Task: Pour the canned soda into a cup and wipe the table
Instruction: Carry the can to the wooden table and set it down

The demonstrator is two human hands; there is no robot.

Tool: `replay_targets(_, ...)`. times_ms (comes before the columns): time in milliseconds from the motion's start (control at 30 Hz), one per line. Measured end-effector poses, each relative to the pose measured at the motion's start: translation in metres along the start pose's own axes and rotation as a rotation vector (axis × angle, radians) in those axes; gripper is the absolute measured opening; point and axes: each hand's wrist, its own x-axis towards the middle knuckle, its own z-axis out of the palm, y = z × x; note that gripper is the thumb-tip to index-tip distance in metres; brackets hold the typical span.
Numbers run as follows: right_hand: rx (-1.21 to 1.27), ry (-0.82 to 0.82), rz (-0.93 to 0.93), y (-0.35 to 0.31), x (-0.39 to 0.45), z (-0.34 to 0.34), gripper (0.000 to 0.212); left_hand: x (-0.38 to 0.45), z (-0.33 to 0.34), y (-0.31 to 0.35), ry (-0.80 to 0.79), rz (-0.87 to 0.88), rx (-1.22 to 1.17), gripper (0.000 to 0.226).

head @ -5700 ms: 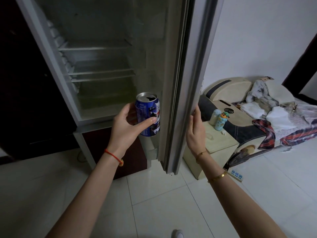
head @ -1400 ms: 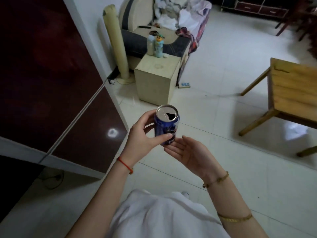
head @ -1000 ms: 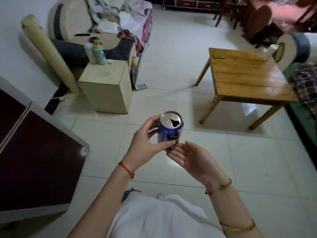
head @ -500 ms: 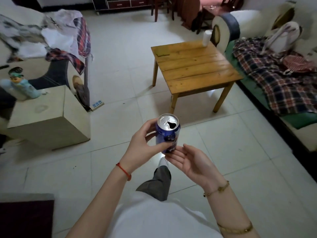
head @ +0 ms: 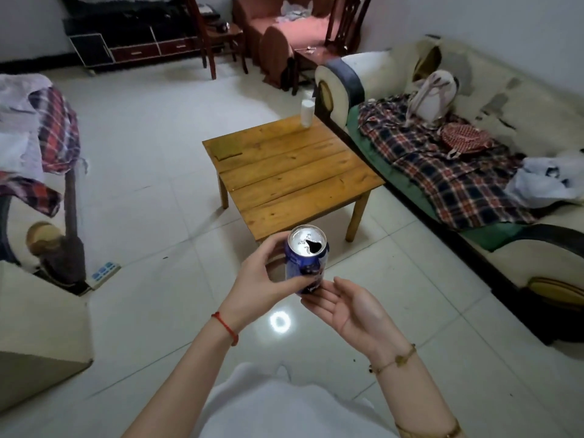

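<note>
Soda can point(head: 306, 260) stands upright in mid-air, long axis vertical, its opened silver top facing up with the dark drinking hole turned toward the person's right. It sits in front of the person's chest, above the pale tiled floor point(head: 151, 235) and just short of the near corner of the wooden table point(head: 294, 175). The left hand point(head: 259, 279) wraps it from the left side, thumb across the front low down and fingers curled behind, pinching the blue body. The right hand point(head: 347, 308) lies palm up, fingers loosely together and slightly cupped, their tips just under the can's base; whether they touch it I cannot tell.

Ahead, the table is low and square, made of planks, with a white cup point(head: 307, 112) standing upright at its far right corner and a flat cloth-like patch near its far left corner. A sofa point(head: 518, 131) draped in plaid runs close along the table's right edge. Open floor stretches to the table's left and in front.

The can is dark blue with a scrap of red and white lettering near the bottom, and small droplets bead its lid.
</note>
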Motion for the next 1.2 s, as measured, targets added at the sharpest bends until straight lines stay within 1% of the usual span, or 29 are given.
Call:
replay_targets(167, 0.084, 0.040, -0.035, -0.061, 0.033, -0.006, 0.040, 0.079, 0.017, 0.005, -0.097, 0.009, 0.014, 0.072)
replay_targets(267, 0.118, 0.044, -0.042, -0.099, 0.055, -0.015, 0.040, 0.124, 0.033, 0.011, -0.132, 0.017, 0.019, 0.068)
replay_targets(433, 0.101, 0.028, -0.035, -0.171, 0.096, -0.032, 0.041, 0.198, 0.067, 0.017, -0.118, 0.014, 0.028, 0.064)
replay_targets(700, -0.040, -0.029, 0.032, -0.314, 0.157, -0.063, 0.043, 0.313, 0.138, 0.029, 0.035, -0.025, -0.013, 0.071)
replay_targets(867, -0.138, -0.037, 0.082, -0.393, 0.193, -0.079, 0.043, 0.374, 0.176, 0.033, 0.136, -0.046, -0.025, 0.070)
replay_targets(1000, -0.167, -0.042, 0.121, -0.437, 0.225, -0.080, 0.044, 0.416, 0.193, 0.030, 0.211, -0.071, -0.033, 0.073)
replay_targets(1200, -0.175, -0.049, 0.182, -0.482, 0.283, -0.072, 0.043, 0.479, 0.198, 0.024, 0.282, -0.094, -0.010, 0.073)
